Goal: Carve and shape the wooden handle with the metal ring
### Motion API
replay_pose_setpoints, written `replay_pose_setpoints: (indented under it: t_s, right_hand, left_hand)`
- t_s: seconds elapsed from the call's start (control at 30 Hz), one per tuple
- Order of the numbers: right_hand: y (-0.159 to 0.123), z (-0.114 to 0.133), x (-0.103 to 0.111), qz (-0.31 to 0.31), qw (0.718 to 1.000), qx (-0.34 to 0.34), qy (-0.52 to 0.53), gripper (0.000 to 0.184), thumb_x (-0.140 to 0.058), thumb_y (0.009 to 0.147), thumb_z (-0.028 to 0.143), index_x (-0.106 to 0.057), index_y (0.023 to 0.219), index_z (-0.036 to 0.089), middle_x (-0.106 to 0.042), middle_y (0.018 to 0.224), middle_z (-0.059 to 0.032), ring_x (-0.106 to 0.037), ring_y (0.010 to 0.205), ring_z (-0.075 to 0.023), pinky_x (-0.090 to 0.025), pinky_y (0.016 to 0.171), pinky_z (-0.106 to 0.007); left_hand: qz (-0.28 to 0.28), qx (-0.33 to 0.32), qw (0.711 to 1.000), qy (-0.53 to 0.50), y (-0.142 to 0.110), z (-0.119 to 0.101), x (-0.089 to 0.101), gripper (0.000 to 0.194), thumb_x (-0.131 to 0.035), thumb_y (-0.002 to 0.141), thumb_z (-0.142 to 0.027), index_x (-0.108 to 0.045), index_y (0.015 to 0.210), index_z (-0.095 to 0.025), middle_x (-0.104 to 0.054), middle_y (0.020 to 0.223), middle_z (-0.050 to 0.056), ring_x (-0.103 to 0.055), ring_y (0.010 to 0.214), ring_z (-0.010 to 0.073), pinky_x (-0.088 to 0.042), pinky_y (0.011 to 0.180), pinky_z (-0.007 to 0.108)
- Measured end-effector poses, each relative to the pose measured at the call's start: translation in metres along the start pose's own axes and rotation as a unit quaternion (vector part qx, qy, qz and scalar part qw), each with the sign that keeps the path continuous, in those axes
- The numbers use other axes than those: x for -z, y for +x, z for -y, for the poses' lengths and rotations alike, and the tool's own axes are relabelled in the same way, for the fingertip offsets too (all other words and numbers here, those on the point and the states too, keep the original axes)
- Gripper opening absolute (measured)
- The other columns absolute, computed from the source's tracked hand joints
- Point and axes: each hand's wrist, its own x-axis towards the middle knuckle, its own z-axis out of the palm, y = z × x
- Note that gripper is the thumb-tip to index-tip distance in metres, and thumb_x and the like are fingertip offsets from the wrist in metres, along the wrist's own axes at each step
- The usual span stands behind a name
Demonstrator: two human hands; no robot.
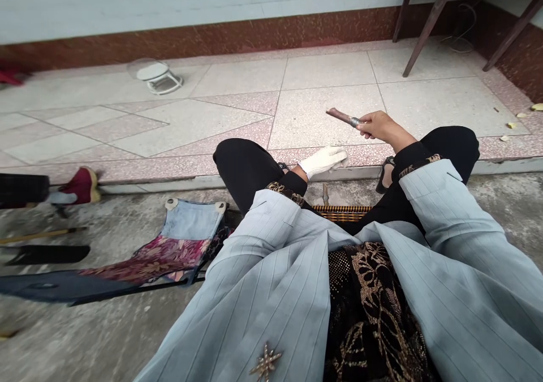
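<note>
My right hand (375, 126) is closed around one end of a short tool with a brown wooden handle (339, 115) and a metal collar. The handle points away to the left, above the pale floor tiles; my fingers hide the tool's other end. In a white knitted glove, my left hand (326, 161) hangs lower, near the step edge between my knees. Its fingers point right and curl downward, and whether they hold anything is unclear. Below that hand, a short wooden stub (326, 193) stands upright by a woven basket-like rim (345, 211), partly covered by my clothes.
A white kitchen scale (159, 75) rests on the raised tiled floor (237, 76). Dark table legs (426, 31) stand at the back right. On my left are a fabric folding chair (169, 252), a long-handled dark tool (46, 254) and another person's red shoe (80, 185).
</note>
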Motion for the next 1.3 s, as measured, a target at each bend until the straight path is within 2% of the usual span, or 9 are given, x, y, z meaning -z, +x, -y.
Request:
replay_pose_setpoints:
  t_s: [0.23,0.47,0.63,0.7,0.77,0.87,0.97,1.07,1.3]
  right_hand:
    - [-0.001,-0.003,-0.017,0.025,0.943,0.045,-0.329,0.030,-0.066,0.087,0.030,-0.076,0.111,0.016,-0.071,0.101,-0.0131,-0.064,0.094,-0.0254,-0.044,0.075,-0.033]
    - [-0.001,-0.004,-0.029,0.071,0.907,0.029,-0.414,0.034,-0.062,0.091,0.034,-0.073,0.114,0.012,-0.069,0.109,-0.0181,-0.064,0.100,-0.0304,-0.046,0.079,-0.036]
    - [-0.003,-0.005,-0.032,0.094,0.900,0.008,-0.425,0.025,-0.073,0.082,0.024,-0.076,0.102,0.008,-0.070,0.096,-0.0210,-0.065,0.098,-0.0348,-0.047,0.080,-0.040]
    - [-0.007,-0.005,-0.029,0.176,0.902,-0.007,-0.395,0.017,-0.080,0.073,0.018,-0.077,0.089,0.010,-0.069,0.079,-0.0153,-0.067,0.085,-0.0314,-0.047,0.076,-0.039]
    - [-0.012,-0.003,-0.021,0.321,0.892,-0.018,-0.318,0.016,-0.082,0.070,0.018,-0.078,0.084,0.013,-0.064,0.063,-0.0067,-0.063,0.067,-0.0228,-0.046,0.068,-0.035]
    - [-0.019,0.002,-0.002,0.496,0.859,0.038,-0.118,0.029,-0.080,0.073,0.031,-0.077,0.097,0.015,-0.063,0.063,-0.0005,-0.053,0.057,-0.0127,-0.042,0.061,-0.027]
    - [-0.023,0.007,0.012,0.412,0.898,0.122,0.095,0.027,-0.076,0.079,0.036,-0.074,0.096,0.015,-0.064,0.072,0.0003,-0.050,0.061,-0.0095,-0.041,0.061,-0.024]
    - [-0.024,0.007,0.010,0.280,0.928,0.115,0.218,0.018,-0.072,0.084,0.032,-0.069,0.082,0.014,-0.062,0.072,-0.0005,-0.049,0.060,-0.0081,-0.040,0.058,-0.021]
    - [-0.018,0.003,-0.010,0.126,0.953,-0.019,0.274,0.009,-0.064,0.089,0.014,-0.062,0.080,0.014,-0.061,0.065,-0.0007,-0.051,0.052,-0.0077,-0.040,0.048,-0.019]
  left_hand:
    - [0.015,-0.049,0.984,0.173,-0.003,0.005,0.003,0.043,-0.037,0.098,-0.040,-0.065,0.079,-0.014,-0.058,0.074,0.001,-0.051,0.068,0.0123,-0.039,0.068,0.024]
    - [0.013,-0.005,0.976,0.219,-0.006,0.003,-0.005,0.037,-0.043,0.096,-0.040,-0.063,0.077,-0.016,-0.060,0.073,0.004,-0.052,0.070,0.0155,-0.040,0.075,0.027]
    - [0.008,0.004,0.979,0.205,-0.011,-0.008,0.004,0.035,-0.044,0.094,-0.040,-0.064,0.077,-0.016,-0.061,0.073,0.003,-0.054,0.071,0.0151,-0.040,0.073,0.026]
    - [0.012,0.011,0.984,0.180,-0.013,-0.011,0.012,0.032,-0.050,0.091,-0.039,-0.063,0.075,-0.016,-0.059,0.069,0.002,-0.053,0.068,0.0139,-0.040,0.070,0.025]
    - [0.017,0.014,0.988,0.155,-0.016,-0.015,0.019,0.029,-0.053,0.089,-0.039,-0.063,0.074,-0.015,-0.058,0.068,0.001,-0.051,0.066,0.0124,-0.040,0.067,0.024]
    - [-0.016,0.009,0.995,0.097,-0.021,-0.017,0.025,0.033,-0.050,0.092,-0.042,-0.062,0.077,-0.015,-0.055,0.066,0.000,-0.048,0.059,0.0101,-0.040,0.060,0.022]
    - [-0.066,0.009,0.998,-0.009,-0.024,-0.011,0.023,0.038,-0.043,0.097,-0.046,-0.060,0.082,-0.015,-0.047,0.061,-0.002,-0.042,0.052,0.0084,-0.038,0.054,0.021]
    - [-0.050,0.022,0.994,-0.098,-0.024,0.001,0.014,0.040,-0.038,0.099,-0.047,-0.058,0.085,-0.015,-0.043,0.061,-0.003,-0.041,0.050,0.0078,-0.040,0.052,0.021]
    - [-0.016,-0.010,0.997,0.078,-0.013,0.013,0.003,0.042,-0.038,0.098,-0.044,-0.065,0.084,-0.015,-0.053,0.068,0.000,-0.046,0.057,0.0098,-0.037,0.057,0.022]
